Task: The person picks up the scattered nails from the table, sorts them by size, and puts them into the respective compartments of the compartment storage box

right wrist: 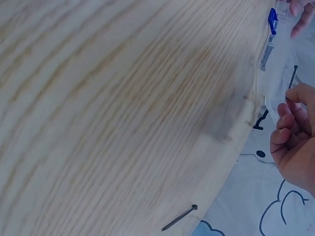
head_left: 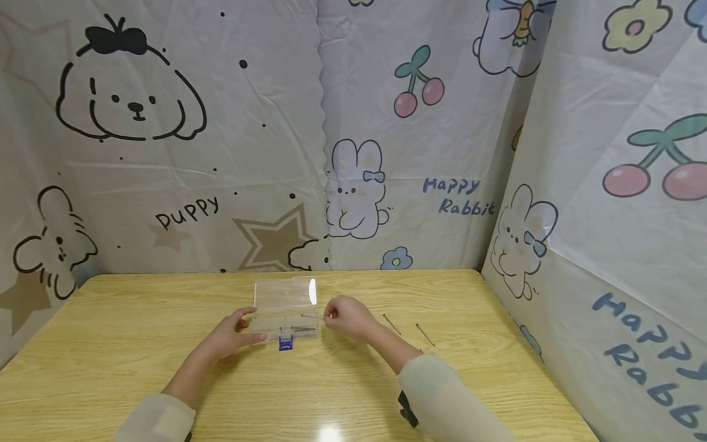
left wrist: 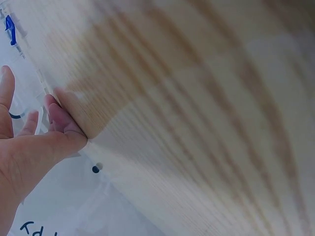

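Note:
A clear plastic box point(head_left: 259, 325) stands on the table with its lid point(head_left: 284, 292) swung back and a blue latch point(head_left: 285, 343) at its front. My left hand point(head_left: 227, 334) grips the box's left end, thumb by the front edge and fingers toward the back. Between thumb and fingertips, my right hand point(head_left: 349, 317) pinches a nail point(head_left: 312, 317), its head pointing left over the box's right part. In the right wrist view the held nail point(right wrist: 293, 77) shows its dark head, with the other end hidden in the fingers. Some nails point(head_left: 302, 329) lie inside the box.
Two loose nails, one nearer point(head_left: 391, 323) and one farther right point(head_left: 425, 334), lie on the wooden table point(head_left: 166, 307) beyond my right forearm. A black object point(head_left: 407, 410) shows beside the right sleeve. Printed cloth point(head_left: 265, 153) hangs behind and to the right.

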Demonstrator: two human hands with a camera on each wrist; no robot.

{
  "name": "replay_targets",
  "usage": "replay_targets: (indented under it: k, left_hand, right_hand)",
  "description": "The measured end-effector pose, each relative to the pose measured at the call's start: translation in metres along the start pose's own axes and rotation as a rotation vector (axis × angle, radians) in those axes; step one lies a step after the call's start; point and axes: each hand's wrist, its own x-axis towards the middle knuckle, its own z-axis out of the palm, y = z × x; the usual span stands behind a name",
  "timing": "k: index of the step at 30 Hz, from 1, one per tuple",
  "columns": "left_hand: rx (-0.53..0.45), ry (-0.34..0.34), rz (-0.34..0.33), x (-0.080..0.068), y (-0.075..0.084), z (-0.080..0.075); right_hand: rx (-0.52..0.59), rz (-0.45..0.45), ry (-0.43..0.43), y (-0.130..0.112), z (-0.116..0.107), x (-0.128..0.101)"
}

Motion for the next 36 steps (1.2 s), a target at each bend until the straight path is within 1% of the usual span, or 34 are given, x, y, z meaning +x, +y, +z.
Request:
replay_targets:
  k: [6, 21, 27, 36]
  left_hand:
    - [0.011, 0.004, 0.002, -0.001, 0.001, -0.001]
    - [0.004, 0.006, -0.005, 0.001, -0.001, 0.0]
    - [0.001, 0.008, -0.006, 0.001, -0.001, 0.0]
    - [0.007, 0.004, -0.008, 0.0, 0.0, -0.001]
  right_hand:
    - [-0.004, -0.004, 0.001, -0.005, 0.003, 0.007]
    - [0.032, 0.013, 0.001, -0.018, 0.012, 0.021]
    - [0.04, 0.024, 0.006, -0.019, 0.014, 0.023]
    - [0.046, 0.065, 0.01, -0.016, 0.02, 0.028]
